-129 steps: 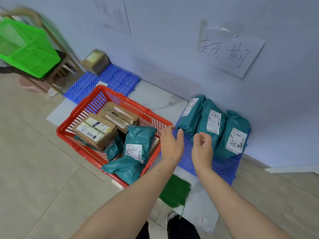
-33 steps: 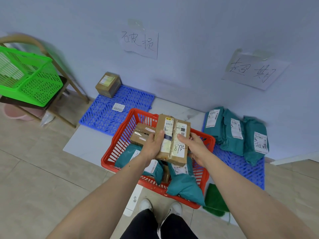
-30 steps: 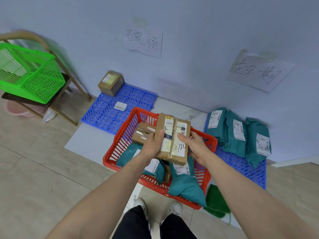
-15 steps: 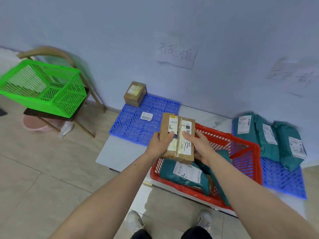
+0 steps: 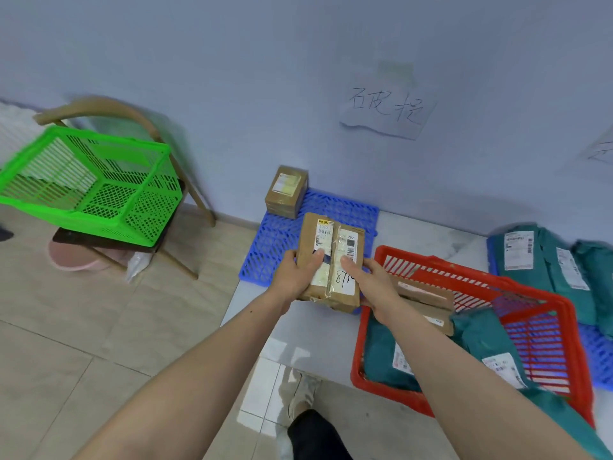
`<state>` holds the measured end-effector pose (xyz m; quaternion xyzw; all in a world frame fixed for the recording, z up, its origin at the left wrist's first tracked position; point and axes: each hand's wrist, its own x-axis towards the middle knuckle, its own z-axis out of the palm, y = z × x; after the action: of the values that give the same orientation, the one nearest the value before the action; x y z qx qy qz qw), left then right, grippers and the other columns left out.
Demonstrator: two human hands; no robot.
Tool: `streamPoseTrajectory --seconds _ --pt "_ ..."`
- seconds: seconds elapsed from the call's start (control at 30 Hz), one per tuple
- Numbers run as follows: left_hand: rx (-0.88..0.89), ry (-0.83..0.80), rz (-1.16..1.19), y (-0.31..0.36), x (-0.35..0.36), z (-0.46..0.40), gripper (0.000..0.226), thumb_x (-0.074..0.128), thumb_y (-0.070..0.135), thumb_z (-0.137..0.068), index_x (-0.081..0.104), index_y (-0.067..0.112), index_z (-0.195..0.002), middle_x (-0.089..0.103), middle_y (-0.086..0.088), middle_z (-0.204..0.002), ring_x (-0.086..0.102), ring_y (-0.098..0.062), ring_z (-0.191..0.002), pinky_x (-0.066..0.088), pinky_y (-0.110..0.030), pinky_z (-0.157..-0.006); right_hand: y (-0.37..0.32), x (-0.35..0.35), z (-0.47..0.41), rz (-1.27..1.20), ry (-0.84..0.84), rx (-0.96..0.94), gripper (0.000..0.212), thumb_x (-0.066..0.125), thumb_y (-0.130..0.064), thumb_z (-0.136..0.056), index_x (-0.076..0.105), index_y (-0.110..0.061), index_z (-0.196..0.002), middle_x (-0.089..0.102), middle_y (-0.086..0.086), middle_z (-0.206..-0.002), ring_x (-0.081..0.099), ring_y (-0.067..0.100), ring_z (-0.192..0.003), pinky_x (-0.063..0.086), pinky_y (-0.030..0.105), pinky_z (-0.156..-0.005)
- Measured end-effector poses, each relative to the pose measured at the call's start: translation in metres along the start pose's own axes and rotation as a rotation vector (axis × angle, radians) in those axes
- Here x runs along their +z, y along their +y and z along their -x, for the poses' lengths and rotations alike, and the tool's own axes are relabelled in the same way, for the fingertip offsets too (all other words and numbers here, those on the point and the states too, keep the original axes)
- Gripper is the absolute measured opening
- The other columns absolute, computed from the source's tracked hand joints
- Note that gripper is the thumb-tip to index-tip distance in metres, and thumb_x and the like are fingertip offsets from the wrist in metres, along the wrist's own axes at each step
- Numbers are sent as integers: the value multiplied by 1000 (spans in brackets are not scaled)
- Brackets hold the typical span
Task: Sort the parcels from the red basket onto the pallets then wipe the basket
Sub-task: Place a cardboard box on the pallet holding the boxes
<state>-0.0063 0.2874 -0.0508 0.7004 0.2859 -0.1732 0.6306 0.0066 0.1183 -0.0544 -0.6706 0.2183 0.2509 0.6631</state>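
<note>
A brown cardboard parcel (image 5: pixel 331 257) with white labels and clear tape is held between my left hand (image 5: pixel 297 278) and my right hand (image 5: pixel 371 283), above the near edge of the left blue pallet (image 5: pixel 341 212). One small brown box (image 5: pixel 287 190) stands on that pallet's far left corner. The red basket (image 5: pixel 550 370) lies to the right with teal mailer bags (image 5: pixel 491 346) and another brown box (image 5: pixel 426 302) inside. Teal bags (image 5: pixel 544 263) lie on the right blue pallet (image 5: pixel 597 356).
A green basket (image 5: pixel 89 184) rests on a wooden chair (image 5: pixel 185 194) at the left, with a pink basin (image 5: pixel 71 258) under it. Two handwritten paper signs hang on the wall, one (image 5: pixel 386 109) above the left pallet. My shoe (image 5: pixel 300 390) is on the tiled floor.
Both hands lifted the brown parcel out of the red basket and carried it left toward the left blue pallet. My view swung left with it.
</note>
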Motion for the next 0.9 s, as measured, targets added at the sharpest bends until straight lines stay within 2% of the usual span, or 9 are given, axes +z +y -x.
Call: streamPoseTrajectory --seconds 0.1,0.2,0.3,0.4,0.5,0.53,0.67,0.8,0.9 --pt "13 -9 -53 11 -9 -37 59 64 61 -80 48 22 -122 68 1 -111 70 -17 -96 60 -39 -82 -11 16 -34 -6 35 -3 42 73 -38 -88 57 -16 -121 76 6 -98 75 17 -80 62 37 -68" --pt "11 -28 -87 22 -15 -77 51 63 55 -86 49 21 -121 68 1 -110 69 -15 -95 59 -31 -73 -23 29 -72 -13 70 4 34 70 -36 -91 56 -17 -116 73 0 -87 72 13 -72 58 30 -57" --pt "16 -42 -127 27 -19 -121 51 64 52 -85 50 19 -121 67 1 -110 68 -15 -98 59 -40 -84 -28 41 -111 -11 95 0 32 68 -32 -93 55 -17 -117 73 6 -97 71 16 -77 59 31 -61" --pt "26 -20 -192 28 -21 -170 52 66 56 -74 50 25 -111 67 2 -108 68 -17 -96 58 -46 -86 -24 52 -154 -13 134 14 42 70 -33 -92 55 -13 -126 72 11 -110 73 21 -87 61 36 -70" --pt "61 50 -350 22 -20 -224 64 63 65 -61 52 25 -109 65 2 -109 65 -19 -100 56 -47 -87 -12 63 -200 -47 185 47 41 70 -35 -91 55 -15 -124 72 5 -103 72 15 -84 59 31 -69" --pt "94 76 -421 21 -19 -241 68 62 66 -61 53 23 -112 63 1 -113 62 -21 -105 55 -46 -89 -8 66 -214 -63 208 60 40 70 -35 -91 54 -16 -122 72 4 -101 71 14 -83 59 31 -69" --pt "274 135 -771 20 -15 -296 75 66 58 -76 45 9 -130 48 -9 -135 41 -28 -127 39 -44 -105 12 75 -269 -53 283 78 46 71 -44 -87 55 -19 -121 71 5 -113 72 19 -95 59 43 -88" --pt "420 185 -1006 15 -13 -347 96 62 65 -79 28 6 -148 30 -14 -154 23 -33 -144 27 -47 -116 20 76 -317 -29 335 83 37 69 -44 -89 52 -22 -114 70 1 -104 70 15 -90 59 41 -87" --pt "478 158 -1098 16 -10 -374 98 53 66 -85 14 8 -154 11 -11 -163 2 -30 -152 12 -48 -122 19 75 -350 -4 372 48 42 70 -46 -88 52 -23 -117 67 -3 -102 68 13 -89 57 40 -89"
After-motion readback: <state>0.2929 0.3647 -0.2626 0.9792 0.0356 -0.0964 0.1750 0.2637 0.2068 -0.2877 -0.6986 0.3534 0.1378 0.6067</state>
